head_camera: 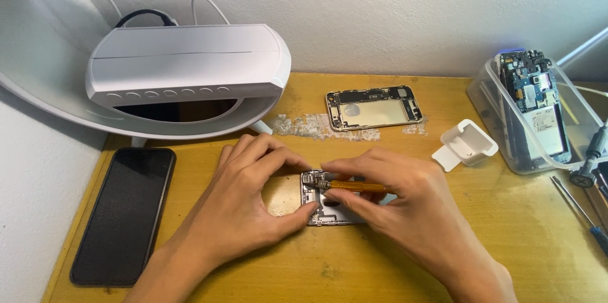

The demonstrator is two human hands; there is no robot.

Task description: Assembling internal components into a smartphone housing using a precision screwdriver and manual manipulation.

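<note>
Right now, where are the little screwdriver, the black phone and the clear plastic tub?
Screwdriver point(352, 185), head view, on its amber shaft.
Black phone point(125, 213), head view, middle of its dark screen.
Clear plastic tub point(487, 101), head view, on its left wall.

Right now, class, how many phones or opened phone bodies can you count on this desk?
3: a black phone at the left edge, an opened phone shell at the back, and the opened phone under both hands. The plastic tub may hide more.

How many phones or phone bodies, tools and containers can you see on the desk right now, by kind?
Phones and phone bodies: 3, the opened phone body under both hands, the bare phone frame, the black phone
Hand tools: 2, the yellow-handled screwdriver, the screwdriver at the right edge
Containers: 2, the clear plastic bin, the small white holder
Total: 7
</note>
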